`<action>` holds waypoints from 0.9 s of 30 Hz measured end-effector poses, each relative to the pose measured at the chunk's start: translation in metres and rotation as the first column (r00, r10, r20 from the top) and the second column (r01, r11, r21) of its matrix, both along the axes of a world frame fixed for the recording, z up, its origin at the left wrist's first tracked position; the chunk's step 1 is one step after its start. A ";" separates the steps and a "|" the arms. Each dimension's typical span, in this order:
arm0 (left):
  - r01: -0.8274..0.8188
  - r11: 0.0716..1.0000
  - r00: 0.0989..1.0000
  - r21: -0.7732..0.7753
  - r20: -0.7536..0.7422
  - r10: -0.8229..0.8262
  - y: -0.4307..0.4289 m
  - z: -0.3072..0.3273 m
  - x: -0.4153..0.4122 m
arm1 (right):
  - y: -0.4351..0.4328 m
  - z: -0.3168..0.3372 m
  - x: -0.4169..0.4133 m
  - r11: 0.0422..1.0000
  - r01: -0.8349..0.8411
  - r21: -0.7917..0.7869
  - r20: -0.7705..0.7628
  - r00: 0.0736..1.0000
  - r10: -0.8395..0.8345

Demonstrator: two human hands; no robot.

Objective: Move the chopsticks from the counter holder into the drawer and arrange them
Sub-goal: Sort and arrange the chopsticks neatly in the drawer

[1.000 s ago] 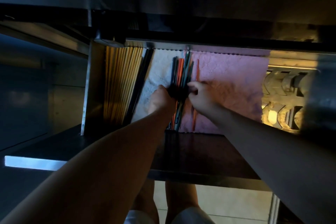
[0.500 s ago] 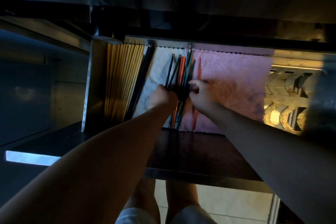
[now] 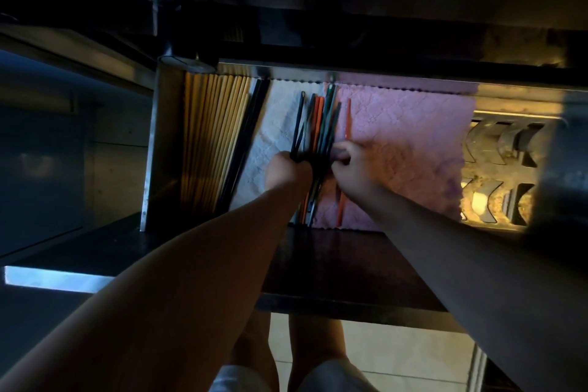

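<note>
The open drawer (image 3: 165, 143) is lined with a white cloth (image 3: 280, 114) and a pink cloth (image 3: 407, 137). Several dark, orange and green chopsticks (image 3: 318, 114) lie in a bundle along the seam between the cloths. My left hand (image 3: 286, 170) grips the bundle near its middle, with two black sticks fanned out to the left. Just to the right, my right hand (image 3: 353, 169) pinches sticks at the bundle's right edge. A lone orange chopstick (image 3: 348, 118) lies on the pink cloth beside it. The counter holder is out of view.
Several yellow wooden chopsticks (image 3: 213, 143) and black ones (image 3: 246, 137) fill the drawer's left side. A metal rack (image 3: 496, 175) sits at the drawer's right end. The dark counter edge (image 3: 350, 38) overhangs the drawer's back. The drawer's dark front panel (image 3: 334, 264) lies below my hands.
The bundle has spread: two black sticks have fanned out to the left of my left hand. Both hands stay on the bundle in nearly the same place.
</note>
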State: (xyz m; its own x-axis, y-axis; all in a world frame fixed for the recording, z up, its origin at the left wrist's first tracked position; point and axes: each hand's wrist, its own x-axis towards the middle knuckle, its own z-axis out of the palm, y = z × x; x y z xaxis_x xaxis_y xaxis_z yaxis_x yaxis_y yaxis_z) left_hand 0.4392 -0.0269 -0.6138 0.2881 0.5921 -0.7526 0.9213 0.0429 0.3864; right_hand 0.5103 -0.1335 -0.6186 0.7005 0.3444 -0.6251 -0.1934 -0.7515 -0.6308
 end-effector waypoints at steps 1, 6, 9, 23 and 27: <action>0.011 1.000 1.000 0.026 -0.003 -0.011 0.000 0.001 0.000 | 0.000 0.000 0.000 1.000 0.010 -0.005 0.018 1.000 -0.010; 0.043 0.996 0.999 0.079 0.012 -0.044 0.002 0.008 -0.004 | 0.008 -0.003 0.001 0.999 -0.002 -0.046 0.158 0.987 0.009; 0.038 0.992 0.999 0.119 0.028 -0.042 0.006 0.012 -0.007 | 0.020 -0.004 0.003 0.993 -0.046 -0.113 0.148 0.987 0.062; -0.033 0.998 0.994 0.047 0.102 0.029 0.012 0.030 -0.016 | 0.049 0.010 0.010 0.930 -0.099 -0.354 0.057 0.990 0.128; -0.035 0.999 0.993 0.030 0.112 0.031 0.012 0.035 -0.014 | 0.052 0.007 0.013 0.934 -0.046 -0.354 0.034 0.997 0.063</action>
State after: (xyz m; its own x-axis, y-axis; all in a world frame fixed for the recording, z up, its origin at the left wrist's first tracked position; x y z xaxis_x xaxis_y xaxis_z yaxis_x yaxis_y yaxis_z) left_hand 0.4249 -0.0148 -0.5788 0.3487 0.6258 -0.6977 0.8709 0.0587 0.4879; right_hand 0.5228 -0.0811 -0.6117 0.7166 0.1460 -0.6820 -0.1237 -0.9357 -0.3303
